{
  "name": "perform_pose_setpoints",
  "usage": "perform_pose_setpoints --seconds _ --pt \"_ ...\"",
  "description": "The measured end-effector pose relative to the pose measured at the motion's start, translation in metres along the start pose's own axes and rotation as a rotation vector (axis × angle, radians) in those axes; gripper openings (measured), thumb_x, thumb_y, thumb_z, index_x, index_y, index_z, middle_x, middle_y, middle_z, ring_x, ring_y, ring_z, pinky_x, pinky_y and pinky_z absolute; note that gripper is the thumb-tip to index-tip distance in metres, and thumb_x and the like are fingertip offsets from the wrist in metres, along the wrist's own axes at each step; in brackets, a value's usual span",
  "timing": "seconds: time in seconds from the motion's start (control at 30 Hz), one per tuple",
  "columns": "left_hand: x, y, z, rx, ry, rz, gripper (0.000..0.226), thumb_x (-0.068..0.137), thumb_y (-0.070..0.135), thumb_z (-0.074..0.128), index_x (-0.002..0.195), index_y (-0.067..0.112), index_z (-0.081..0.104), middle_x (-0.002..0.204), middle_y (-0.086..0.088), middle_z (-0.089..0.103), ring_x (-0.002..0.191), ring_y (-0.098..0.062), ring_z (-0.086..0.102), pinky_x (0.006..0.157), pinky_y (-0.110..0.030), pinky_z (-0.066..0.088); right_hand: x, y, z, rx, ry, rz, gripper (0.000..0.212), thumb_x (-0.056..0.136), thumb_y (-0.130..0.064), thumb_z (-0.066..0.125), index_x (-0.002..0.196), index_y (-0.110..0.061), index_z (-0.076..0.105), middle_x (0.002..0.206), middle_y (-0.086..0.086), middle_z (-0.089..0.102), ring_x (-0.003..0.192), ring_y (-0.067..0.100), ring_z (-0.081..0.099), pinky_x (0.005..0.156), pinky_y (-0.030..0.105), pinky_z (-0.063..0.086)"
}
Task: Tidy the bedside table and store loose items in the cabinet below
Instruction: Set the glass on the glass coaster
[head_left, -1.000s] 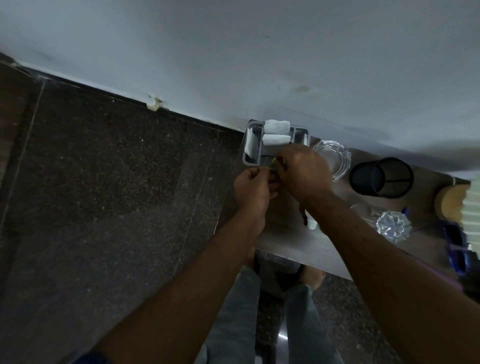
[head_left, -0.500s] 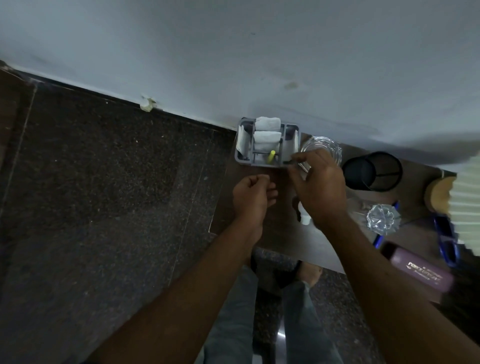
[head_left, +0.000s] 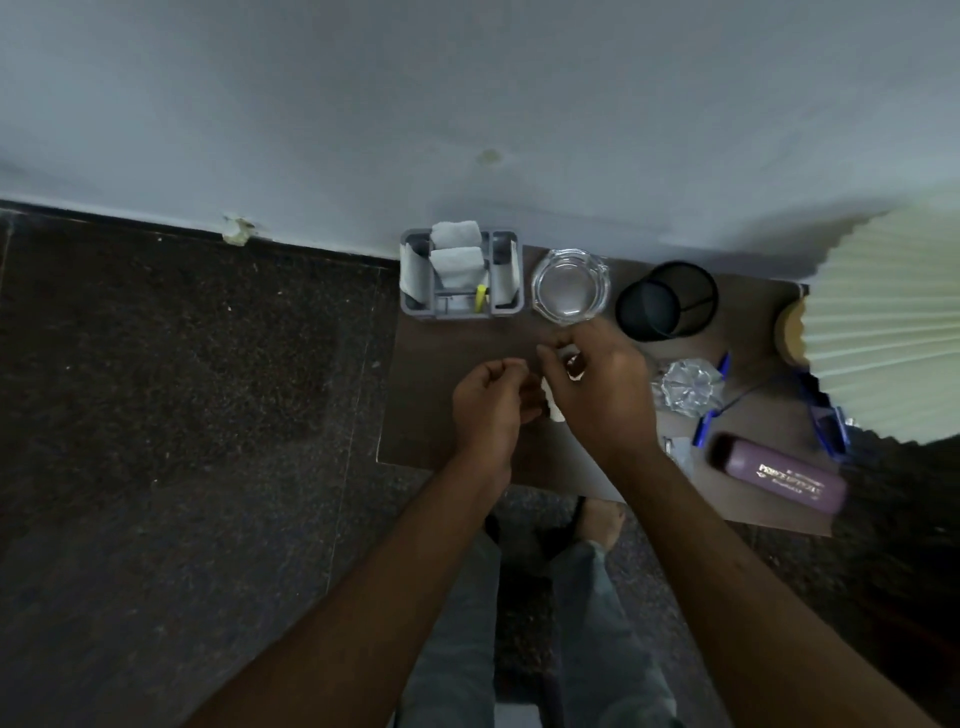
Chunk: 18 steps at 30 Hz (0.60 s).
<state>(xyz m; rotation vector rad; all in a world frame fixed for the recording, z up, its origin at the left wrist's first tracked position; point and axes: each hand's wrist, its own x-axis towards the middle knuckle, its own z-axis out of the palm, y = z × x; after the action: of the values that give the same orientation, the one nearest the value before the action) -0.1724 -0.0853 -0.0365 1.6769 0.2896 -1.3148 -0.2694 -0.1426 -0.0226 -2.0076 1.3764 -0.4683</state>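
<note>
Both hands hover close together over the near-left part of the desk (head_left: 447, 353). The left hand (head_left: 491, 402) is loosely curled, fingers folded toward the palm; whether anything small sits inside it cannot be told. The right hand (head_left: 602, 387) reaches forward with fingers bent, and a small dark-and-white item (head_left: 574, 370) shows at its fingertips, apparently pinched, though it is too small to name. A pale scrap (head_left: 551, 408) shows in the gap between the two hands.

Loose items still to be gathered lie mostly to the right of the hands, so the right hand is the nearer one. Just beside it sits a crumpled clear wrapper (head_left: 687, 385), with a blue pen (head_left: 712, 395) running under it, long axis slanted from far-right to near-left. Further right, near the front edge, a purple case (head_left: 779, 479) lies flat, long axis slanting toward the near right. A lampshade (head_left: 888, 322) overhangs the right end.

Along the wall stand three containers. The grey organiser (head_left: 415, 309), straight ahead of the left hand, holds folded white cloths, a white strip in its left slot and a yellow item in the front compartment. The glass ashtray (head_left: 570, 285) beside it looks empty, and the black mesh cup (head_left: 666, 301) shows nothing inside. The cabinet below is not in view.
</note>
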Motion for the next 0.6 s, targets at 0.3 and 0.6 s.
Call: perform_pose_setpoints --seconds 0.3,0.6 --pt "-0.031 -0.016 0.039 0.074 -0.11 0.078 0.018 0.096 0.019 0.067 0.082 0.009 0.069 0.097 -0.023 0.074 0.085 -0.028 0.071 0.075 -0.039 0.059 -0.028 0.027 -0.049 0.108 0.17 0.101 0.007 0.093 -0.028 0.067 0.094 -0.021 0.068 0.089 -0.012 0.066 0.077 0.003 0.061 0.066 0.012 0.045" --pt "-0.043 -0.03 0.072 0.204 -0.157 0.149 0.01 0.098 0.007 0.06 0.102 0.006 0.069 0.104 -0.018 0.073 0.092 -0.03 0.072 0.068 -0.027 0.057 -0.056 0.06 -0.087 0.303 0.28 0.343 0.011 0.1 -0.021 0.057 0.102 -0.024 0.067 0.095 -0.012 0.072 0.081 0.002 0.067 0.069 0.021 0.055"
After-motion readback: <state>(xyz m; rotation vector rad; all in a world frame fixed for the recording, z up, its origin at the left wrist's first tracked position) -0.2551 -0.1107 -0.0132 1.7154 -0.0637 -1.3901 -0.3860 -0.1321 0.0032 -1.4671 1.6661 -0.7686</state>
